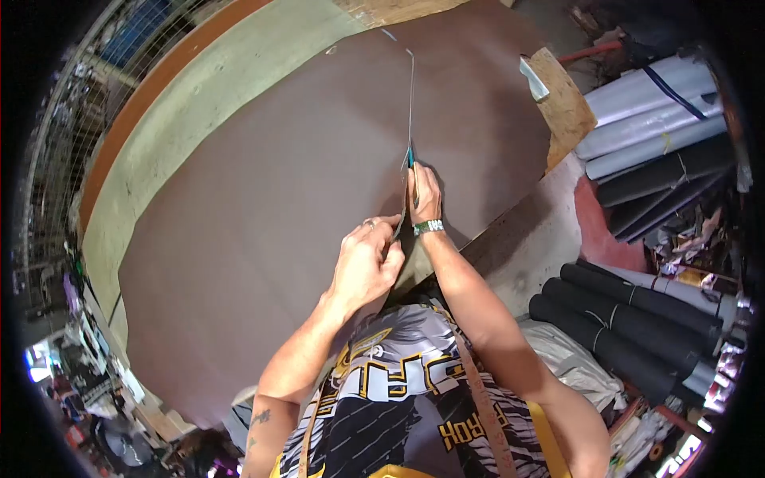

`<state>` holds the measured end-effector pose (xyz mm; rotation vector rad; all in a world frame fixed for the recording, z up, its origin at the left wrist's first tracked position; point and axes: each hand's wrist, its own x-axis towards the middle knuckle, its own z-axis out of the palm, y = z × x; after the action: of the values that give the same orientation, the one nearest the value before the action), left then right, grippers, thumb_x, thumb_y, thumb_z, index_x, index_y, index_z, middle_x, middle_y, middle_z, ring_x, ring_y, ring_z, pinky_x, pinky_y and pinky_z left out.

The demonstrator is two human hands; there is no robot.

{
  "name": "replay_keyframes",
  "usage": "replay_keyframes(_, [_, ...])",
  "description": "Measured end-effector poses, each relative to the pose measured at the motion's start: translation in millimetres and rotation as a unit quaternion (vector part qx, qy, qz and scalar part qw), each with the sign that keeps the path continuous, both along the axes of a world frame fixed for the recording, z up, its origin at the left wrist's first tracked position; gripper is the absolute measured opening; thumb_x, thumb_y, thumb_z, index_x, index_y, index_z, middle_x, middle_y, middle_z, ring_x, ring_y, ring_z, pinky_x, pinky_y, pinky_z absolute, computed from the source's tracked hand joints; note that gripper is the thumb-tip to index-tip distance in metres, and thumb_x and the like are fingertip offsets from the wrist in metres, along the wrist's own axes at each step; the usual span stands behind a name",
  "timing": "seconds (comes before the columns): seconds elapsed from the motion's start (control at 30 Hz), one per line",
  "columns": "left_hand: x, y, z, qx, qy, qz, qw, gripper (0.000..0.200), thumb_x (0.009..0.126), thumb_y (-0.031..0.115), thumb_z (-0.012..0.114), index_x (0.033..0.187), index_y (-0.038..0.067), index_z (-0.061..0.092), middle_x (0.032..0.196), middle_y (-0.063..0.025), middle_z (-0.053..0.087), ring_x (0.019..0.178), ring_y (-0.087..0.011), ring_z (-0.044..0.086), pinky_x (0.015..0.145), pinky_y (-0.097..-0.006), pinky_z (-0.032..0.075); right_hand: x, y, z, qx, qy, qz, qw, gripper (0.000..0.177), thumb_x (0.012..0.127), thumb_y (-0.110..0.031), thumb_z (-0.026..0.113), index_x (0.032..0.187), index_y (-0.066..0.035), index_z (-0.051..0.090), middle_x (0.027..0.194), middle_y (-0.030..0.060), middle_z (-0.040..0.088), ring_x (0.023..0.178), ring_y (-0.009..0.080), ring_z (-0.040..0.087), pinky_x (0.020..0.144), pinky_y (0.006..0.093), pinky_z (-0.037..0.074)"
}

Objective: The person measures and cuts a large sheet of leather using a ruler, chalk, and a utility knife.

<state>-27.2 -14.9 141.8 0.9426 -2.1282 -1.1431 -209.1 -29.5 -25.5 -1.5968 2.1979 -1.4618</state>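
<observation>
Seemingly partway through cutting the sheet (319, 175), spread across the frame's centre and upper middle. Scissors (411, 155) grasped in the right hand (428, 191), just right of centre; edge of the sheet apparently pinched in the left hand (365, 259), lower left of the scissors. Next, probably: advance the blades up the 1 pale line (411, 95) toward the frame's top, with edge held taut.

From afar I saw a workshop: a brown sheet (263, 215) covered most of a broad tabletop (163, 131), and dark rolls (637, 333) and silvery rolls (629, 99) lay stacked nearby.
</observation>
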Motion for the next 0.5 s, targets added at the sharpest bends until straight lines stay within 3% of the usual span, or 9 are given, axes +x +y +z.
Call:
replay_keyframes(0.1, [8.6, -11.9, 5.4, 0.037, -0.003, -0.008, 0.999, 0.017, 0.081, 0.002, 0.064, 0.074, -0.003, 0.049, 0.114, -0.0218, 0.073, 0.081, -0.0367, 0.067, 0.069, -0.0412, 0.054, 3.5, -6.6, -2.8, 0.000, 0.004, -0.025, 1.000, 0.025, 0.103, -0.013, 0.054, 0.116, 0.006, 0.063, 0.102, 0.0241, 0.064, 0.096, 0.0432, 0.062, 0.085, 0.0470, 0.051])
replay_keyframes(0.5, [27.3, -34.9, 14.6, 0.027, 0.039, 0.002, 0.999, 0.022, 0.079, 0.000, 0.065, 0.069, -0.001, 0.046, 0.107, -0.0204, 0.074, 0.076, -0.0338, 0.065, 0.071, -0.0407, 0.053, -1.7, -40.3, 7.2, 0.015, -0.024, -0.055, 0.998, 0.029, 0.105, -0.020, 0.050, 0.115, 0.004, 0.061, 0.103, 0.0260, 0.062, 0.097, 0.0461, 0.060, 0.086, 0.0503, 0.049])
